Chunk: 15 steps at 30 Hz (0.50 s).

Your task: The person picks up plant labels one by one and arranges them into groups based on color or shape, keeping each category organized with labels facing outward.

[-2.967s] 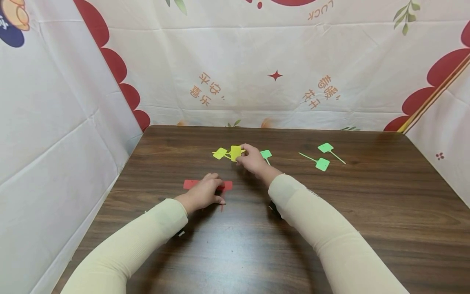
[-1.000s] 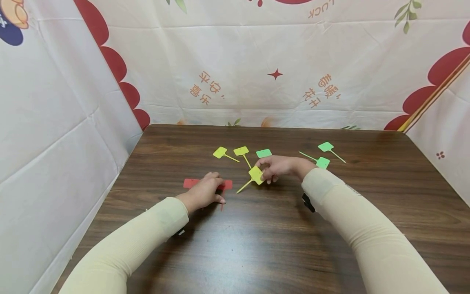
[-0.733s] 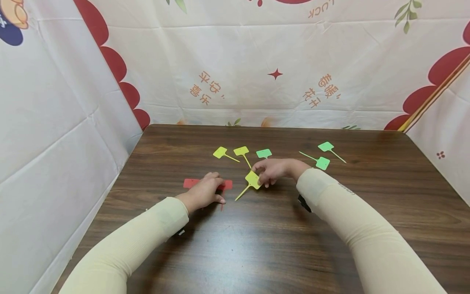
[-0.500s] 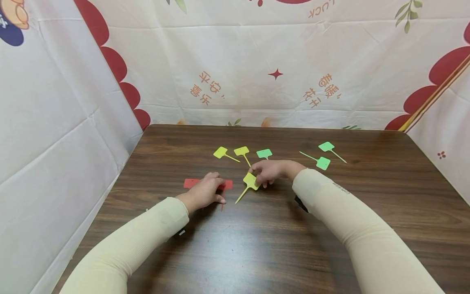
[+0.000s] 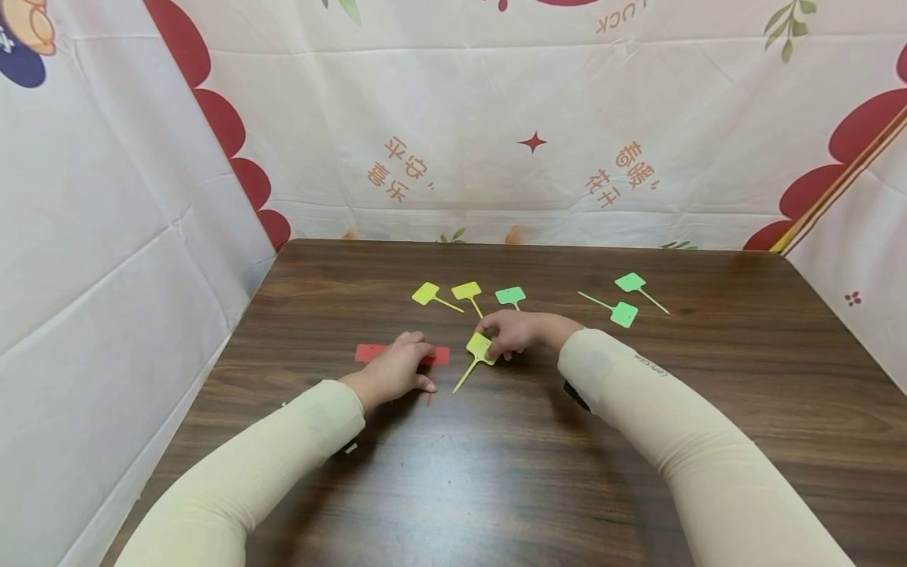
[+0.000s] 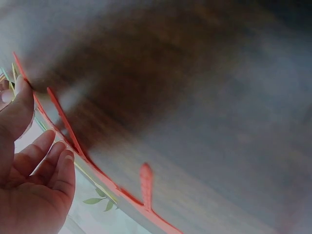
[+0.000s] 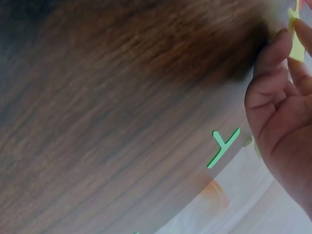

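My left hand (image 5: 398, 368) rests over red T-shaped plant labels (image 5: 368, 353) on the table, its fingers loosely bent and touching them. Two red stems (image 6: 146, 187) show in the left wrist view. Between thumb and fingers my right hand (image 5: 516, 331) pinches the head of a yellow plant label (image 5: 478, 346), whose stem points toward the near left. That yellow label (image 6: 12, 78) is only a sliver at the left wrist view's edge. In the right wrist view the pinched yellow label's head (image 7: 296, 46) stands at the upper right, by the thumb.
Farther back lie two more yellow labels, one on the left (image 5: 425, 294) and one on the right (image 5: 466, 290). A green label (image 5: 510, 295) is partly hidden behind my right hand. Two green labels (image 5: 623, 315) lie to the right. A printed cloth (image 5: 453, 157) hangs behind the brown wooden table (image 5: 425, 488).
My right hand has drawn a yellow label from the group at the back toward me, then slightly left beside the red ones. The left hand stays in place.
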{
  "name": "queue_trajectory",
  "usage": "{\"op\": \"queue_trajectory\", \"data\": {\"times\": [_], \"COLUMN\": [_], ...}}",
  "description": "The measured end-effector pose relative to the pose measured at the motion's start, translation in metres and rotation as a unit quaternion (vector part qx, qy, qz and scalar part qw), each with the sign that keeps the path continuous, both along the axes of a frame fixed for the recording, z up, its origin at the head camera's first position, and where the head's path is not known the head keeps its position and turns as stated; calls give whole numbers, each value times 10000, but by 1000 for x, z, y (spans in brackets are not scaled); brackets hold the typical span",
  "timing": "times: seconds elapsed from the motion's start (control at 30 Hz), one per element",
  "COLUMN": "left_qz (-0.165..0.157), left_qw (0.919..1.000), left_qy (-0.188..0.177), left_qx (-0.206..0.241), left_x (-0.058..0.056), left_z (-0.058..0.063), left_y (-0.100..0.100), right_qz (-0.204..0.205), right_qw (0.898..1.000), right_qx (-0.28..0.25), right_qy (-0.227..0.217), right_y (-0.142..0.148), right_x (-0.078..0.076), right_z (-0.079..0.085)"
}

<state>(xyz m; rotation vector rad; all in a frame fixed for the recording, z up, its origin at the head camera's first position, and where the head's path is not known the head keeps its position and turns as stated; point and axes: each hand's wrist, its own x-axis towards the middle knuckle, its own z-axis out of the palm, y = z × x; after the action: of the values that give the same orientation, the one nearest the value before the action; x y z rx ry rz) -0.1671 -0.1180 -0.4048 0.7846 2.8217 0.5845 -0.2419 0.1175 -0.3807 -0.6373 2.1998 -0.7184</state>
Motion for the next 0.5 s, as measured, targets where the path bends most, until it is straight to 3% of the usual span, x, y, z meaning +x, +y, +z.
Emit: {"op": "queue_trajectory", "data": {"times": [0.27, 0.5], "left_qz": [-15, -19], "left_qw": [10000, 10000], "left_qy": [-36, -42], "left_qx": [8, 11], "left_x": [0, 1], "left_z": [0, 0], "left_y": [0, 0], "right_qz": [30, 133], "right_qw": [9984, 9907], "right_qx": [-122, -109], "right_qy": [552, 1348], "right_y": [-2, -1], "right_x": [1, 4], "right_z": [-7, -10]}}
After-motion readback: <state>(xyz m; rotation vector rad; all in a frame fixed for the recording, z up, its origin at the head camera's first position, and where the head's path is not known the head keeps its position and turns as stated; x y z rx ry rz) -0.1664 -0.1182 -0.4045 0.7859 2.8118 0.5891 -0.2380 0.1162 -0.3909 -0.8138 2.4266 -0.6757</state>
